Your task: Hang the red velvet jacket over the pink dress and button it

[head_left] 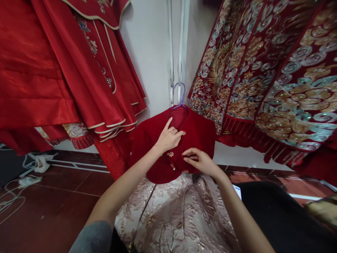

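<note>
A short dark red velvet jacket (200, 137) hangs in front of me on a purple hanger (180, 103). My left hand (170, 137) lies against its front, index finger stretched toward the neckline and the other fingers bent; one fingertip is at a small gold button ornament (184, 133). Further gold ornaments (170, 154) dot the front opening below. Over the jacket's lower right side is my right hand (199, 161), fingers apart and lightly curved, with nothing seen in it. Shiny pinkish-gold brocade fabric (176, 211) spreads beneath the jacket, under my forearms.
Red satin garments (79, 70) hang at left, and heavily embroidered, fringed garments (263, 77) at right. White straps (180, 45) run up the wall above the hanger. Cables and a power strip (30, 181) lie on the tiled floor at left. A black surface (279, 214) stands at lower right.
</note>
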Motion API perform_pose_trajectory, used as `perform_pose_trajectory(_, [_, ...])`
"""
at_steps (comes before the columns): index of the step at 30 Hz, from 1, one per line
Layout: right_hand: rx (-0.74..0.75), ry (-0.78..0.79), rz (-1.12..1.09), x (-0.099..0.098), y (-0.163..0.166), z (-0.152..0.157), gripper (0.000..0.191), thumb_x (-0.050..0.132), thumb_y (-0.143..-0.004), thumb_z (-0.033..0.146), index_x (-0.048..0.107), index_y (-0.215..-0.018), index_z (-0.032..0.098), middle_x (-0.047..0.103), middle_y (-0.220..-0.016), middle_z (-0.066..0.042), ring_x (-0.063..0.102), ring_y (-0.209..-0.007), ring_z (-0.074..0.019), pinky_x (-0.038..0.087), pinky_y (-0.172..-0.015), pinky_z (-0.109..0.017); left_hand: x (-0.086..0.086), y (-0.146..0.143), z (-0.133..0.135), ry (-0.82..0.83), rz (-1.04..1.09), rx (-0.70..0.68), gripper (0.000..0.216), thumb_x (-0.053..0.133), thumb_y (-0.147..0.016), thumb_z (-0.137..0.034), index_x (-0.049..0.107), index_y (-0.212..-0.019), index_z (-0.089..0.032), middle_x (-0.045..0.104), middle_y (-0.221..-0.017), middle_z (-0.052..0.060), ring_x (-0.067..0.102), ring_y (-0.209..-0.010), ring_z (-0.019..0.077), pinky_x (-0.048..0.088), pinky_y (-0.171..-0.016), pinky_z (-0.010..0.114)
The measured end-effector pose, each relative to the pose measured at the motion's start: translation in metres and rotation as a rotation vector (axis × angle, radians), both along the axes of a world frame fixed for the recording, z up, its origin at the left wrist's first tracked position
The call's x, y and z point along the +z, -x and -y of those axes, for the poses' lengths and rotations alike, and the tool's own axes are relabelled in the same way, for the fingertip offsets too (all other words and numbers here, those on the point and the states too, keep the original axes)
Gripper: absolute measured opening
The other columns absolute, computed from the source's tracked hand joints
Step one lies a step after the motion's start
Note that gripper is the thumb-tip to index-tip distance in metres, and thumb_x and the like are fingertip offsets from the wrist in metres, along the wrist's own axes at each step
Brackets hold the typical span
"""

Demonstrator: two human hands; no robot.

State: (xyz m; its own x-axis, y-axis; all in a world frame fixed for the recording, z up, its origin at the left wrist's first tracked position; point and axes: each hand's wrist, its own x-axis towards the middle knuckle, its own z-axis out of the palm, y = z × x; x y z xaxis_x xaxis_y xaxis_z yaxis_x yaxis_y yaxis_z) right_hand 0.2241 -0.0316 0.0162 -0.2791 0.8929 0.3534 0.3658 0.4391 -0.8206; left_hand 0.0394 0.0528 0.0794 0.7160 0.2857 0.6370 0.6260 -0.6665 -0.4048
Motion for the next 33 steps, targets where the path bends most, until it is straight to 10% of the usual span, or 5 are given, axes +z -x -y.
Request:
perform_pose_trajectory(6, [-0.171, -0.295, -0.369, 0.032, 0.048, -0.028, 0.035, 0.053, -0.089, 0.043, 0.054, -0.118, 0.022, 0.059, -0.125, -0.011, 0.058, -0.116, -0.0195, 0.049, -0.1, -0.038, 0.005, 0.001, 0.012, 0.074, 0.082, 0.278, 0.039, 0.037, -0.095, -0.022, 0.052, -0.126, -0.006, 0.067, -0.091, 0.012, 0.063, -0.087, 0.0233, 0.033, -0.108, 0.049])
perform_pose_trajectory(14, [-0.551, -0.044, 0.171, 0.04, 0.027, -0.046, 0.076, 0.053, -0.085, 0.048, 0.034, -0.141, -0.001, 0.043, -0.142, -0.031, 0.034, -0.139, -0.0394, 0.033, -0.111, -0.051, 0.006, 0.035, 0.014, 0.065, 0.222, 0.584, 0.071, 0.037, -0.08, -0.001, 0.027, -0.149, -0.015, 0.036, -0.149, 0.019, 0.039, -0.133, 0.0337, 0.02, -0.113, 0.06])
perform_pose_trajectory(21, [-0.769, -0.01, 0.528, 0.072, -0.044, -0.075, 0.076, 0.057, -0.084, 0.036, 0.026, -0.146, 0.004, 0.036, -0.144, -0.028, 0.033, -0.138, -0.0377, 0.03, -0.111, -0.046, 0.016, 0.07, -0.007, 0.163, 0.499, 0.523, 0.069, 0.04, -0.076, -0.001, 0.029, -0.143, -0.005, 0.031, -0.147, 0.026, 0.034, -0.137, 0.0352, 0.031, -0.11, 0.056])
perform_pose_trajectory(33, [-0.854, -0.121, 0.726, 0.063, -0.03, -0.065, 0.051, 0.057, -0.082, 0.03, 0.042, -0.121, 0.001, 0.043, -0.125, -0.031, 0.051, -0.114, -0.0392, 0.041, -0.093, -0.044, 0.029, 0.087, -0.011, 0.395, 0.431, 0.757, 0.049, 0.038, -0.091, -0.018, 0.04, -0.139, -0.023, 0.048, -0.131, 0.017, 0.06, -0.109, 0.0314, 0.054, -0.084, 0.043])
